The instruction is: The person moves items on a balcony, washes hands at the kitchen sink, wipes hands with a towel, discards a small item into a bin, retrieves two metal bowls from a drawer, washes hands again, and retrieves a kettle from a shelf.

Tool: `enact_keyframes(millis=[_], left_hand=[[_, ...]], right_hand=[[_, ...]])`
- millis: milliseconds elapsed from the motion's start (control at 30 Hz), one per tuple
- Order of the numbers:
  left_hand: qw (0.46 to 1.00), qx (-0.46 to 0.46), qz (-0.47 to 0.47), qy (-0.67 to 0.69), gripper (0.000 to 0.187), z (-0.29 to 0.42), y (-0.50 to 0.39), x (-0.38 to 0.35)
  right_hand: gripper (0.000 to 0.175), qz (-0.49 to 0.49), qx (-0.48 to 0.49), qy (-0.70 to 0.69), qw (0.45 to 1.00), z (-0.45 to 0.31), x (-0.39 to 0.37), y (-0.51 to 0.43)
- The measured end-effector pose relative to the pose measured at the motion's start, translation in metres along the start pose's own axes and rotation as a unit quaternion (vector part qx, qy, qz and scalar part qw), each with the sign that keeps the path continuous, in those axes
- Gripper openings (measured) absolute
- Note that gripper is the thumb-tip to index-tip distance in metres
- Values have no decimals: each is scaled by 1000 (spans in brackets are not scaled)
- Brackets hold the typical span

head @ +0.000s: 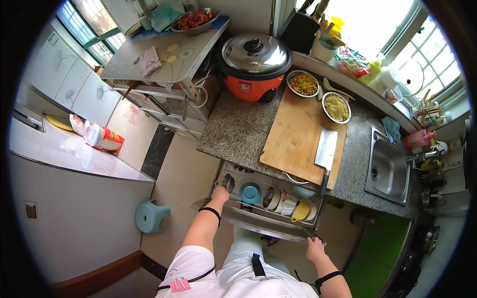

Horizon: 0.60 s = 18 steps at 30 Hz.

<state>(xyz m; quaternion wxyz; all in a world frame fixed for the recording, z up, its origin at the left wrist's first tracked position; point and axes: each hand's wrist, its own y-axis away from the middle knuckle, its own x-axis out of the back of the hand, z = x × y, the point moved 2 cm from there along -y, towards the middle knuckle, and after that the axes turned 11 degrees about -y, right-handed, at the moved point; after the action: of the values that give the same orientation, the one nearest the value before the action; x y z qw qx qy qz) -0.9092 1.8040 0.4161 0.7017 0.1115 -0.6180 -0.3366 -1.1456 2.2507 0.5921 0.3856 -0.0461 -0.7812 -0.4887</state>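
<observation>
A pull-out dish drawer point(261, 219) with a wire rack stands out from under the granite counter. At its left side my left hand point(220, 194) has hold of a small metal bowl point(228, 182); the fingers are partly hidden. Farther right, my right hand point(315, 249) grips the right end of the metal drawer front point(275, 228). Inside the rack are a round blue dish point(250, 192), several white bowls point(288, 204) and a yellow handled bowl point(302, 210). A pale blue bowl point(303, 192) is partly covered by the counter edge.
On the counter point(231, 126), a wooden cutting board point(294, 130) holds a cleaver point(327, 149), its handle overhanging the front. Behind are two filled metal bowls point(303, 83) and a red electric cooker point(253, 87). A sink point(389, 167) lies right; a plastic stool point(151, 216) stands left.
</observation>
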Motion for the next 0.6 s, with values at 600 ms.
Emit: enact_keyframes(millis=[600], left_hand=[[801, -200, -123, -551, 56, 140, -91, -108]], right_hand=[[60, 28, 6, -5, 1000, -7, -8, 2]])
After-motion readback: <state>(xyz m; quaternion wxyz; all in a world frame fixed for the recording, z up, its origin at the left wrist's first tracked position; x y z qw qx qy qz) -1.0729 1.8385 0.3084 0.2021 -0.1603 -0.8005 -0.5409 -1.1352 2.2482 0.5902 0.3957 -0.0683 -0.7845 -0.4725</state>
